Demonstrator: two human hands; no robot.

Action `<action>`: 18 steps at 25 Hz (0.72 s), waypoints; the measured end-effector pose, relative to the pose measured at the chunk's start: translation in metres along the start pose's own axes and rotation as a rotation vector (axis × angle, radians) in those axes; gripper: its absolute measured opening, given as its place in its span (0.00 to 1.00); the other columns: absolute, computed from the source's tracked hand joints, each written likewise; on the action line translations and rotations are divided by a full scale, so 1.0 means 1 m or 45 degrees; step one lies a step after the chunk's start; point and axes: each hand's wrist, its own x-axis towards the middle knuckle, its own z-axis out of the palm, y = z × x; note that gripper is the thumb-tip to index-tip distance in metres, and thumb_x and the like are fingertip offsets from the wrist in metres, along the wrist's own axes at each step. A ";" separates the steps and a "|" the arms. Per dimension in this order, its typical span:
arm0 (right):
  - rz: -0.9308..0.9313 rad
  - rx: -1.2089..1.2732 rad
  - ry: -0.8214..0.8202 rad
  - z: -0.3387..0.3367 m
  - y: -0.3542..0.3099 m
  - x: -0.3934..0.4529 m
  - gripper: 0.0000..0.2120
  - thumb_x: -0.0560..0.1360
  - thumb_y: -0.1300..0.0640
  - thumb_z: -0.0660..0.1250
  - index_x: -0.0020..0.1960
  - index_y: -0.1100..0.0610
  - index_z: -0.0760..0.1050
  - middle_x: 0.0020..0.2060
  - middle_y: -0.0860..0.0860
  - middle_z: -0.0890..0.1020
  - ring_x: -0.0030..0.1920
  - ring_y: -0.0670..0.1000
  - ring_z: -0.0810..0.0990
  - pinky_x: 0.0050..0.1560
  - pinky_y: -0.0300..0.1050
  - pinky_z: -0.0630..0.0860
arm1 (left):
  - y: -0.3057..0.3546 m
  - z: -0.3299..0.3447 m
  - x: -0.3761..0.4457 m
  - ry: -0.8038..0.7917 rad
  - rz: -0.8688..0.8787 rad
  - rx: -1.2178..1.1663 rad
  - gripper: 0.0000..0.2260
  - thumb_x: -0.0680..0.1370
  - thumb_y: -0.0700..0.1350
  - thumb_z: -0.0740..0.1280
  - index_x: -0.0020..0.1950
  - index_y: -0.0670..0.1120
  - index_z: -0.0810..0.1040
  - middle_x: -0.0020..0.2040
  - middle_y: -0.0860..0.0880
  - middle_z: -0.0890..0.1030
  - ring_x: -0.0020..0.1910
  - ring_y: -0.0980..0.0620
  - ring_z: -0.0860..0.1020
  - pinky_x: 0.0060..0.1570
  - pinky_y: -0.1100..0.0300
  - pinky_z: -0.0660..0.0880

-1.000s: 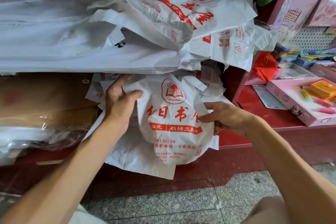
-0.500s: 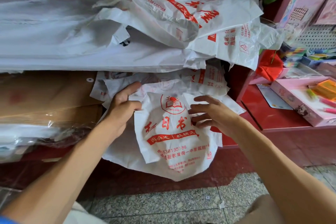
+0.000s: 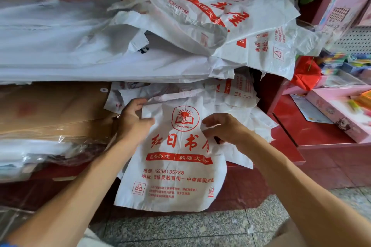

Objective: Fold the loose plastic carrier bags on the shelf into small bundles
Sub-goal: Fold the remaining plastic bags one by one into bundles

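Both hands are on the one bag here. It is a white plastic carrier bag printed with a red book-and-sun logo and red lettering (image 3: 176, 158), and it hangs face-out over the front edge of the dark red shelf (image 3: 259, 178), its bottom edge down near the grey speckled stone floor (image 3: 180, 230). The left hand (image 3: 133, 121) sits at the bag's upper left corner, fingers curled and thumb pressed in, pinching the plastic there. The right hand (image 3: 224, 128) is at the upper right edge, beside the logo, fingers bent over and gripping a fold of the white film; a crumpled bit shows between the fingertips.

Behind the hands, at the back of that shelf, lies a rumpled heap of more white printed bags (image 3: 230, 94), loose and unfolded. Above them a thick flat stack of plain white plastic sheets (image 3: 70, 46) stretches across the left side, and on top of its right end sprawls another pile of loose white carrier bags with red print (image 3: 230, 16), some spilling down over the edge. To the left of the held bag stands a brown cardboard box (image 3: 50, 110), with clear plastic-wrapped bundles (image 3: 50, 152) beneath it.

Off to the right, on a lower red ledge, sits a pink box of stationery (image 3: 339, 114), with a bright red crumpled bag (image 3: 305, 74) just behind it.
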 end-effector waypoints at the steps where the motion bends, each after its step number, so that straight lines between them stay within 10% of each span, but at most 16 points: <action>1: -0.003 0.013 0.015 0.000 0.000 -0.001 0.17 0.71 0.59 0.75 0.58 0.52 0.77 0.57 0.50 0.79 0.48 0.51 0.82 0.40 0.39 0.79 | 0.000 0.000 -0.005 0.002 0.224 0.347 0.25 0.67 0.31 0.72 0.61 0.50 0.76 0.59 0.47 0.76 0.59 0.44 0.76 0.58 0.50 0.75; 4: -0.004 0.103 0.105 -0.001 -0.002 0.000 0.19 0.71 0.61 0.75 0.60 0.50 0.77 0.63 0.49 0.75 0.47 0.53 0.83 0.37 0.41 0.80 | 0.006 0.003 -0.020 -0.027 0.741 0.873 0.27 0.65 0.32 0.71 0.63 0.45 0.77 0.64 0.44 0.72 0.61 0.41 0.71 0.59 0.44 0.73; 9: -0.066 -0.131 0.129 0.000 0.002 0.003 0.21 0.73 0.61 0.71 0.64 0.49 0.75 0.57 0.52 0.77 0.41 0.47 0.79 0.31 0.34 0.74 | 0.018 0.012 -0.039 -0.491 0.569 1.013 0.16 0.74 0.43 0.66 0.62 0.48 0.76 0.60 0.51 0.75 0.59 0.48 0.74 0.55 0.55 0.74; 14: -0.152 -0.560 0.183 0.000 0.006 0.014 0.28 0.73 0.59 0.69 0.71 0.48 0.69 0.71 0.50 0.67 0.65 0.54 0.73 0.55 0.47 0.79 | 0.015 0.008 -0.039 -0.635 0.464 1.031 0.14 0.77 0.52 0.64 0.60 0.50 0.76 0.59 0.53 0.75 0.59 0.51 0.73 0.54 0.56 0.75; 18: -0.312 -0.224 0.175 -0.002 0.007 0.021 0.39 0.72 0.66 0.68 0.76 0.43 0.58 0.74 0.51 0.64 0.61 0.54 0.73 0.35 0.37 0.77 | 0.015 0.007 -0.039 -0.652 0.462 1.040 0.20 0.76 0.55 0.66 0.65 0.50 0.74 0.64 0.53 0.74 0.63 0.50 0.71 0.59 0.54 0.73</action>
